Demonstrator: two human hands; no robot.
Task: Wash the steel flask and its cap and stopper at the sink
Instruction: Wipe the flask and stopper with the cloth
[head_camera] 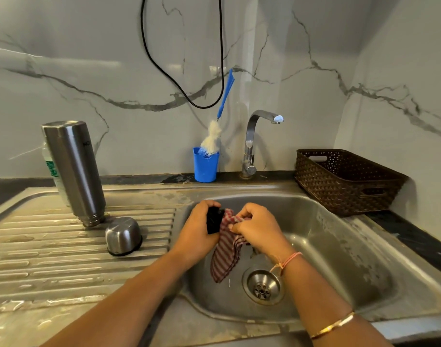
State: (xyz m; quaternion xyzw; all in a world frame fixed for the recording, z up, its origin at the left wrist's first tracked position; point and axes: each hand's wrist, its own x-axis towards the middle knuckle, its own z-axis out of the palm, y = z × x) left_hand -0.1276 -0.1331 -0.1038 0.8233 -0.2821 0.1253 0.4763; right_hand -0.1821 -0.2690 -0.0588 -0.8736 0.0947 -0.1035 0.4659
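Fingers point(209, 204) of the left hand point(197, 236) are curled round the upright stopper point(212, 224). On its right side, touching it, the cloth point(227, 254) is pinched by the right hand point(258, 227).

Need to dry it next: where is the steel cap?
In the head view, the steel cap sits mouth-down on the drainboard, left of the basin, just beside the inverted flask.

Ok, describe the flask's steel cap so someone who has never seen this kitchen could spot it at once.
Start at the steel sink basin and look left to its ribbed drainboard, where the tall flask stands mouth down. The cap sits in front and to the right of it, near the basin's edge. It is the short, domed steel cup, turned mouth down, with a black rim.
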